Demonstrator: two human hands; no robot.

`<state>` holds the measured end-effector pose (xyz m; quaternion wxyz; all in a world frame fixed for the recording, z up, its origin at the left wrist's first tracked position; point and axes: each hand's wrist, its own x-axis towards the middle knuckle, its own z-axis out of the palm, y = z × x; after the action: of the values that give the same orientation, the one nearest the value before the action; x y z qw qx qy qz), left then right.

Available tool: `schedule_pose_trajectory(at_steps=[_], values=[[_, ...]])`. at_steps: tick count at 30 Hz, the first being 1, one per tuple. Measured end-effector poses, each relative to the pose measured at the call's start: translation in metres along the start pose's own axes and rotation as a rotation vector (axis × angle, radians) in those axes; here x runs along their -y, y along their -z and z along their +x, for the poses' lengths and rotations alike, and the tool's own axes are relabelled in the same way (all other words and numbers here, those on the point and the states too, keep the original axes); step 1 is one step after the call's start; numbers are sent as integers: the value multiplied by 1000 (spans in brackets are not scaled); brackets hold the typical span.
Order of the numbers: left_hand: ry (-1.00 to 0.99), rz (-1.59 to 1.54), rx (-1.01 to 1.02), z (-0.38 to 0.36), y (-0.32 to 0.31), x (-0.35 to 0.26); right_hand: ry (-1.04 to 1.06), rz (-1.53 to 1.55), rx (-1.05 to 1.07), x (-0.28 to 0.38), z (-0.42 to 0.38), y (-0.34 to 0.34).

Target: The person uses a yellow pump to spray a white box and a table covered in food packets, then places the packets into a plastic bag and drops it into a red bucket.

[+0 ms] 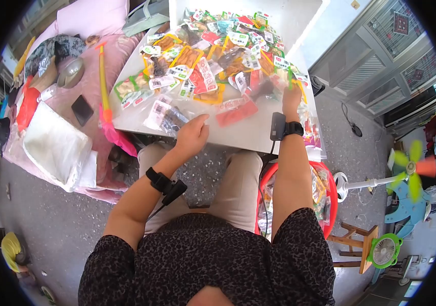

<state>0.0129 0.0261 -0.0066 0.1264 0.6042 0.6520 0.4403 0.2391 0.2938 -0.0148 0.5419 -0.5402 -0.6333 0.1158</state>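
Note:
My left hand [192, 136] is closed at the front edge of the white table [238, 135], fingers curled and thumb up. Right by its knuckles lies a clear plastic packet [169, 117] with a white label and dark contents; what the fingers hold, if anything, is hidden. My right hand [292, 98] reaches over the table's right side, its fingers closed at a motion-blurred food packet [265, 89] with dark contents. Between the hands is a red and clear packet [236, 111]. Beyond it spreads a heap of sealed food packets [213, 56], several with yellow borders.
White panels [307, 20] stand around the table's back. A red-rimmed tub [334, 196] of packets is beside my right leg. To the left, a pink-covered bed [93, 76] bears a phone [82, 110] and a metal bowl [71, 73]. Fans [384, 251] stand at right.

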Motion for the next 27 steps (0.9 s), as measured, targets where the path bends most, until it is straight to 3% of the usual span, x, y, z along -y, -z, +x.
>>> schedule_pose_trajectory(at_steps=[5,8,9,11,16,20,25,27], values=[[12,1,9,1,1,-2,10,87,318,-47,26,-22],[19,11,11,0,-1,-1,-19,419,388,-44,26,-22],[21,27,11,1,-3,0,-102,546,351,-12,20,-10],[-3,50,-7,0,-1,2,-477,888,201,44,13,5],[-80,221,64,1,2,-10,-155,669,38,104,3,52],[-25,353,155,-3,6,-22,70,618,12,139,-40,80],[34,271,97,-11,12,-25,145,427,174,141,-104,90],[-48,207,26,-15,14,-21,213,398,200,153,-127,87]])
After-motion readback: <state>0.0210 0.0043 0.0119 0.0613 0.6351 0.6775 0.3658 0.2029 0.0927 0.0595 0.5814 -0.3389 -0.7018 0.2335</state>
